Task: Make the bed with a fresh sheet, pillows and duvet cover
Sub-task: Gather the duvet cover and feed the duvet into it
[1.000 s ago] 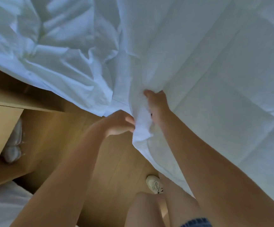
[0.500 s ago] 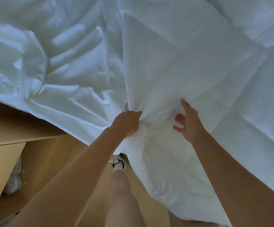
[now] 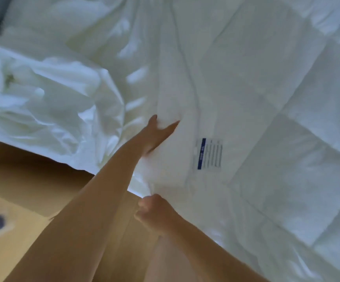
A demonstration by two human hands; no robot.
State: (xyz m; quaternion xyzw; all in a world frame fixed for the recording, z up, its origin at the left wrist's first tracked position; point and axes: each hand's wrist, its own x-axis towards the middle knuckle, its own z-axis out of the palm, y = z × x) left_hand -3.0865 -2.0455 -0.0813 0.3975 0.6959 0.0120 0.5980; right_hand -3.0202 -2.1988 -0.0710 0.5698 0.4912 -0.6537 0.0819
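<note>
Wooden floor (image 3: 18,210) shows across the lower left of the frame, and white bedding fills everything above and to the right. The quilted duvet (image 3: 277,119) covers the right half and spills over the edge at lower centre, its stitched squares plain to see and a care label (image 3: 209,154) with a blue stripe lying flat just right of centre. Over in the left half sits a crumpled cloth (image 3: 49,102), thinner and shinier, either sheet or cover, I can't tell which.

The left hand (image 3: 157,134) reaches up at centre frame with thumb and fingers (image 3: 172,127) straight and spread, flat against a fold of the duvet just left of the label, gripping nothing. Below it the right hand (image 3: 151,213) is curled into a fist on the duvet's hanging edge, and it looks like it has that edge bunched in its grip, though the blur hides the exact hold.

How will it handle? The duvet looks soft, puffy and bulky rather than heavy. It will sag and fold wherever it isn't supported, and a flat palm will only slide it. My call is to take a full fistful at the hem or a corner, where the stitched edge gives something firm. The thin cloth on the left looks light and slippery and will need a pinch.
</note>
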